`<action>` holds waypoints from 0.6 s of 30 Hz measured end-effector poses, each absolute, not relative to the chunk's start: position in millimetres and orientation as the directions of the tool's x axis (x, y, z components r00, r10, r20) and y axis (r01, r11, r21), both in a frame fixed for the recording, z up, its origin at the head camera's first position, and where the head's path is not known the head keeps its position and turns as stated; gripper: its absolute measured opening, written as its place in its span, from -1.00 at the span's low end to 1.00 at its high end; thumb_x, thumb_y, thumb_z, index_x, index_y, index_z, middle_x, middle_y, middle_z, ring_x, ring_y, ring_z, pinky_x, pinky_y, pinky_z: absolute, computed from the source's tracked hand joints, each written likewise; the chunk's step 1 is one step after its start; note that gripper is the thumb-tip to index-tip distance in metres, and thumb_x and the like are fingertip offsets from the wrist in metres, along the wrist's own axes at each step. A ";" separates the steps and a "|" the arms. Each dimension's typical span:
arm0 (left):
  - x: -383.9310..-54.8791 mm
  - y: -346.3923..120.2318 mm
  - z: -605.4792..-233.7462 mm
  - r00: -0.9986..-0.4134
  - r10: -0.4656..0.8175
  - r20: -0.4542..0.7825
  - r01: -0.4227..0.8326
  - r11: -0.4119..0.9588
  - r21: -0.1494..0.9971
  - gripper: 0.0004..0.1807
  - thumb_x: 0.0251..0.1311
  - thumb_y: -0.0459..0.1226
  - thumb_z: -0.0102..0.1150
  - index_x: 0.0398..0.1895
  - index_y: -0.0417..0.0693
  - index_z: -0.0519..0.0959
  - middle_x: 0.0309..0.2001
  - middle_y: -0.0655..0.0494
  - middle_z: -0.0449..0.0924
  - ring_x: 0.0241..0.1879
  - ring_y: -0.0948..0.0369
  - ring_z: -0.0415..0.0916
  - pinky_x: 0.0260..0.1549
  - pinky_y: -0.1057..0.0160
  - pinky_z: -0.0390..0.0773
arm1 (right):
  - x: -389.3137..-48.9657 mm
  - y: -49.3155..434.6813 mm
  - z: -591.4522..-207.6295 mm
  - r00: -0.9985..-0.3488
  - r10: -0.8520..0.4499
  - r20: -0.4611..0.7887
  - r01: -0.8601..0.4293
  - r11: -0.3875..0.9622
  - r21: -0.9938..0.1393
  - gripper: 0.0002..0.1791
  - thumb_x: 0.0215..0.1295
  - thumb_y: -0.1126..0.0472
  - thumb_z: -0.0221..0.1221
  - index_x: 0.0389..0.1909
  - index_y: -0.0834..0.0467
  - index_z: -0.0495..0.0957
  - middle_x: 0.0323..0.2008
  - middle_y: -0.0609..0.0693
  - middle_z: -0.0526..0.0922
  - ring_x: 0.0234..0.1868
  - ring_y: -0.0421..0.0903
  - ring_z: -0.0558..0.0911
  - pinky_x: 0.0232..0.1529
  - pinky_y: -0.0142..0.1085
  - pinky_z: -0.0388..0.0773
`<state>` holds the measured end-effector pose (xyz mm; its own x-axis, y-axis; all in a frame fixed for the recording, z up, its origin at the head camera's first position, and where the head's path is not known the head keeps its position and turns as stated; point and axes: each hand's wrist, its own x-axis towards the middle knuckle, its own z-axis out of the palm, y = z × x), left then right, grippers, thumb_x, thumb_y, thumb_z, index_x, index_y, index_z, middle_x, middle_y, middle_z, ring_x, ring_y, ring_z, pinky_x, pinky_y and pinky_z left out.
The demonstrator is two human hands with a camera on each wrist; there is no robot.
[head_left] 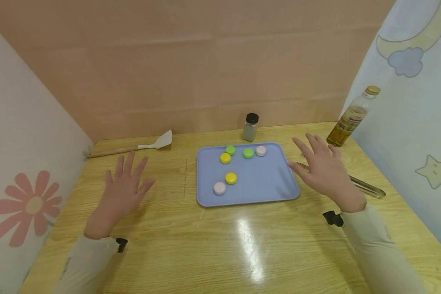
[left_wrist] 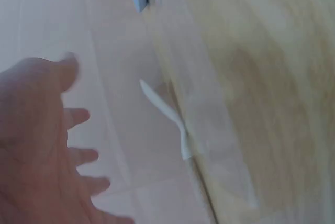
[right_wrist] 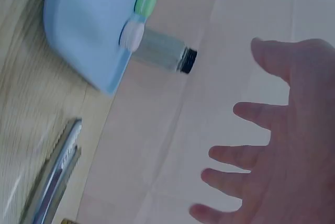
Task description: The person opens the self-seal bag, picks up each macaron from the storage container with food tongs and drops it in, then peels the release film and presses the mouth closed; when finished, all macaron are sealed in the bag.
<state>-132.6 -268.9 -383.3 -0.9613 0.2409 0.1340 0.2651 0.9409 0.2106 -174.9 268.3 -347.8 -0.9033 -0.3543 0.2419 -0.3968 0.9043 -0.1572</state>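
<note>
My left hand [head_left: 122,195] hovers over the table's left side with fingers spread and holds nothing; a white spatula [head_left: 163,140] with a wooden handle lies just beyond it. On the right, my right hand [head_left: 323,171] is also spread and holds nothing, overlapping metal tongs [head_left: 367,186] in the head view. Between the hands lies a blue tray [head_left: 264,185]. It carries several macaron-like rounds: a yellow round [head_left: 230,178] and a pink round [head_left: 219,188] toward the front, and a green round [head_left: 248,153] among others at the back.
Behind the tray stands a small glass jar [head_left: 250,130] with a black lid. An oil bottle [head_left: 347,120] with a yellow cap is at the back right corner. Orange-brown sheeting [head_left: 191,73] backs the wooden table [head_left: 191,253], and pale decorated walls flank it.
</note>
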 end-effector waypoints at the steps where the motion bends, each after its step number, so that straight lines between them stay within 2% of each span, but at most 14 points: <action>1: -133.2 -268.3 -385.0 -0.960 0.252 0.124 0.274 0.938 0.214 -0.19 0.52 0.13 -0.09 0.64 -0.02 -0.06 0.58 -0.33 -0.28 0.52 -0.36 -0.37 0.11 -0.67 -0.17 | -175.3 263.7 -348.6 -0.890 -0.374 0.263 -0.420 0.895 -0.151 -0.22 0.47 -0.15 0.13 0.55 0.13 0.19 0.47 0.40 0.13 0.43 0.42 0.18 0.23 0.46 0.08; 5: -134.0 -265.9 -391.3 -0.956 0.284 0.076 0.294 0.930 0.221 -0.24 0.53 0.03 -0.01 0.61 -0.09 0.02 0.55 -0.35 -0.10 0.49 -0.35 -0.15 0.12 -0.64 -0.04 | -175.8 241.6 -354.0 -0.808 -0.478 0.344 -0.542 0.833 -0.114 -0.35 0.38 0.06 0.28 0.38 0.29 0.39 0.33 0.41 0.37 0.20 0.40 0.48 0.05 0.34 0.41; 8: -132.7 -262.4 -394.3 -0.953 0.301 0.042 0.302 0.925 0.231 -0.30 0.54 -0.02 0.00 0.57 -0.16 0.12 0.52 -0.34 0.01 0.47 -0.33 -0.06 0.15 -0.61 -0.01 | -176.1 222.1 -359.0 -0.753 -0.544 0.371 -0.610 0.788 -0.082 -0.41 0.34 0.09 0.30 0.28 0.32 0.48 0.25 0.38 0.46 0.15 0.36 0.53 0.04 0.26 0.49; 12: -130.8 -256.7 -396.9 -0.943 0.333 0.023 0.330 0.922 0.202 -0.38 0.55 -0.06 -0.01 0.51 -0.22 0.24 0.49 -0.34 0.12 0.45 -0.32 0.04 0.15 -0.57 0.08 | -175.4 190.7 -363.1 -0.712 -0.600 0.364 -0.660 0.749 -0.056 -0.45 0.33 0.04 0.31 0.22 0.29 0.55 0.15 0.31 0.56 0.09 0.27 0.59 0.03 0.15 0.54; 18: -133.4 -247.9 -400.6 -0.930 0.367 0.007 0.363 0.917 0.167 -0.41 0.56 -0.09 -0.02 0.49 -0.22 0.28 0.48 -0.35 0.14 0.44 -0.33 0.07 0.16 -0.57 0.10 | -172.2 140.6 -372.9 -0.626 -0.684 0.374 -0.750 0.659 -0.050 -0.51 0.31 0.03 0.35 0.12 0.26 0.62 -0.04 0.16 0.61 -0.17 0.08 0.60 -0.14 -0.06 0.58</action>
<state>-133.4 -247.9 -400.6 -0.9303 0.3666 0.0071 0.3626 0.9169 0.1670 -172.2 140.6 -372.9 -0.6264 -0.6839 0.3740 -0.7500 0.6595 -0.0503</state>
